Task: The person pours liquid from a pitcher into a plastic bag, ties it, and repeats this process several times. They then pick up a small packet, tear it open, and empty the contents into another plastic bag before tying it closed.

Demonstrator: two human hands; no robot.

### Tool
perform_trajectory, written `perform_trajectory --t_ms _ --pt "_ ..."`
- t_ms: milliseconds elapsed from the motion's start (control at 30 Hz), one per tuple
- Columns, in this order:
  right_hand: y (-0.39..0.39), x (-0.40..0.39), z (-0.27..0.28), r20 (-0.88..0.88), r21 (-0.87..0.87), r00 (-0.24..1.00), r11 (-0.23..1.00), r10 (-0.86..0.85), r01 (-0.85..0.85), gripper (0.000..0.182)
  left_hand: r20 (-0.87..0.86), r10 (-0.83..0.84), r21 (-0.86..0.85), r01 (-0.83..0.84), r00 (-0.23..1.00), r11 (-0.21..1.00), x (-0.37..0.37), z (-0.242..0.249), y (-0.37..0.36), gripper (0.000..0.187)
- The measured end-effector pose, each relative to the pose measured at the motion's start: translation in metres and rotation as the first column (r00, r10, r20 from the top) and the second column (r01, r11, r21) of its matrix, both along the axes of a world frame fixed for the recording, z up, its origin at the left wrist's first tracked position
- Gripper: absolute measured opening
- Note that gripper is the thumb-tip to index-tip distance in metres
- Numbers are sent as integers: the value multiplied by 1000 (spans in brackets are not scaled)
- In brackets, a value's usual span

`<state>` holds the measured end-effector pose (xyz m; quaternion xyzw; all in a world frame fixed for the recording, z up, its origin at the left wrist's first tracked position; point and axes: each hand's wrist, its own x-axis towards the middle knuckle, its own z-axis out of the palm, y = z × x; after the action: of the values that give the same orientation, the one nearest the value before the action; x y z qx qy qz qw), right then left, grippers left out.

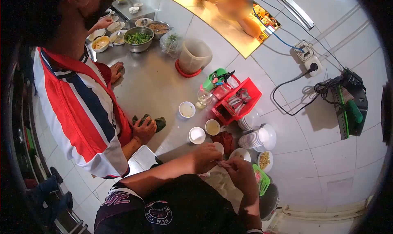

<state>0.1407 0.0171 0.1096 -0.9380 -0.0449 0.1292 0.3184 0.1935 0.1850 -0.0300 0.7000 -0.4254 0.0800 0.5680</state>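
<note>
Both my hands meet over the near end of the metal counter. My left hand (206,157) has its fingers pinched on one end of a small pinkish item (223,163), too small to make out. The fingers of my right hand (242,172) close on the other end of it. Just beyond my hands stand a white cup (197,135), a bowl of pale liquid (212,127) and a dark red cloth (223,141). Beside my right hand lie a white bowl (240,154) and a green basket (262,180).
A co-worker in a red and white shirt (82,111) stands at the left, one hand on a dark green cloth (159,124). A red cutlery box (247,95), stacked white bowls (251,139), a plastic container (193,57) and a bowl of greens (138,39) line the counter.
</note>
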Motion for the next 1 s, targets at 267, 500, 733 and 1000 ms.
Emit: perform_trajectory --t_ms 267,500,733,1000 --pt "8 -4 -5 110 131 992 988 65 -80 14 -207 -201 -77 189 957 979 -13 -4 -7 31" --pt "4 -4 -11 128 40 992 999 14 -19 11 -117 -334 0 337 935 942 -1 -5 -14 22" --pt "-7 -7 -11 158 -60 980 992 117 -109 11 -50 -206 317 211 977 925 -5 -19 -9 23" --pt "-22 -6 -9 57 -35 995 996 80 -78 16 -47 -195 369 198 980 908 -2 -20 -8 39"
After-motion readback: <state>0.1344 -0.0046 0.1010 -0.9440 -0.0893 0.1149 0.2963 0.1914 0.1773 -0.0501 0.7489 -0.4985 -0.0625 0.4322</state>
